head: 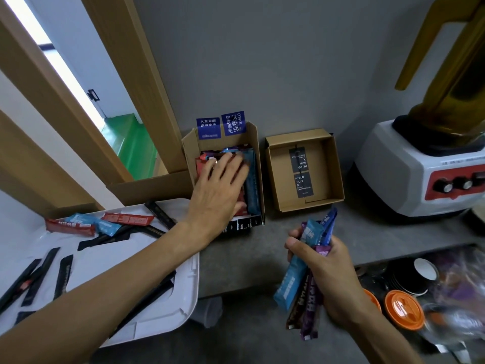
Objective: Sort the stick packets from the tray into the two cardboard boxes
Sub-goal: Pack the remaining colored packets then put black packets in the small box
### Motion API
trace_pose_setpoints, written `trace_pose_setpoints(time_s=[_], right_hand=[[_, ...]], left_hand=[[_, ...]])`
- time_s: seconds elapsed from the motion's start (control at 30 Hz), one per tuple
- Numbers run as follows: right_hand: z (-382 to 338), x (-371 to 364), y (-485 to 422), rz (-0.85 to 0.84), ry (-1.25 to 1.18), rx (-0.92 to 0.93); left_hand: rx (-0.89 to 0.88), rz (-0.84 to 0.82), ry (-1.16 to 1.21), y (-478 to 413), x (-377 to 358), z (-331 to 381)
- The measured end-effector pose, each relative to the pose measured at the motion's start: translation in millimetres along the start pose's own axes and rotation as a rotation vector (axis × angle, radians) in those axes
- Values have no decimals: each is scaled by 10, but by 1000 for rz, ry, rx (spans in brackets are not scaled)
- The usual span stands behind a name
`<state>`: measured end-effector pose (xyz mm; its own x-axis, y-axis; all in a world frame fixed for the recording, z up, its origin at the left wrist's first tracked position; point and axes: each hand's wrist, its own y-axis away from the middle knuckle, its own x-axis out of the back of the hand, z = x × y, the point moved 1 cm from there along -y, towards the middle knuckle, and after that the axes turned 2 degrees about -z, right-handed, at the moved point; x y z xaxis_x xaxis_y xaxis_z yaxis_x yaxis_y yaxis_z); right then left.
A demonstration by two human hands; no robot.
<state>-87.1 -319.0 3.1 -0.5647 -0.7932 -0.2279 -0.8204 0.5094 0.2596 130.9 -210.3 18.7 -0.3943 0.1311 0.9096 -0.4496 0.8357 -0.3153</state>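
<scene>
Over left box: left hand flat, fingers spread on coloured packets, apparently pressing. Right hand grips packet bundle, long axis pointing boxward, nearer right box.

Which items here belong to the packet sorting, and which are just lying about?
Job: tray, loose packets, left box, right box, packet bundle in right hand, left hand.
Lying about: blender, cups, orange lids.
</scene>
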Motion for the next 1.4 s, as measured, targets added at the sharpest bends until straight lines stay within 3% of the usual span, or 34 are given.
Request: trace_pose_setpoints(time_s=[0.33, 0.47, 0.53, 0.6, 0.7, 0.9, 0.97, 1.07, 1.2, 1.27, 1.33, 1.4], right_hand=[[13, -3, 10, -11, -7, 30], [6, -48, -1, -11, -1, 25], [-18, -66, -15, -20, 17, 30], [-63, -82, -19, -58, 57, 40], [-128, -134, -6, -111, 149, 93], [-167, -175, -70, 29, -50, 165], [-153, -177, -62, 47, -76, 173], [-138, -185, -33, 65, -94, 166], [-119, -224, -11, 19, -90, 168], [-112, -245, 3, -29, -104, 172], [-100, -225, 17, -40, -113, 182], [-79, -164, 31, -24, -91, 181]], left_hand=[[54, -34, -128, 30, -139, 2], [44, -34, -23, 46, -47, 24], [63, 12, 213, 178, 101, 82], [106, 29, 618, 315, 347, 178], [142, -172, 1065, 433, 672, 336], [270, -596, 1232, 884, 681, 656], [374, -535, 1383, 991, 661, 746], [678, -374, 1658, 1036, 703, 702], [739, -218, 1727, 959, 827, 614], [789, -62, 1670, 826, 903, 436], [715, 82, 1308, 616, 956, 106], [588, -9, 959, 346, 1003, -187]])
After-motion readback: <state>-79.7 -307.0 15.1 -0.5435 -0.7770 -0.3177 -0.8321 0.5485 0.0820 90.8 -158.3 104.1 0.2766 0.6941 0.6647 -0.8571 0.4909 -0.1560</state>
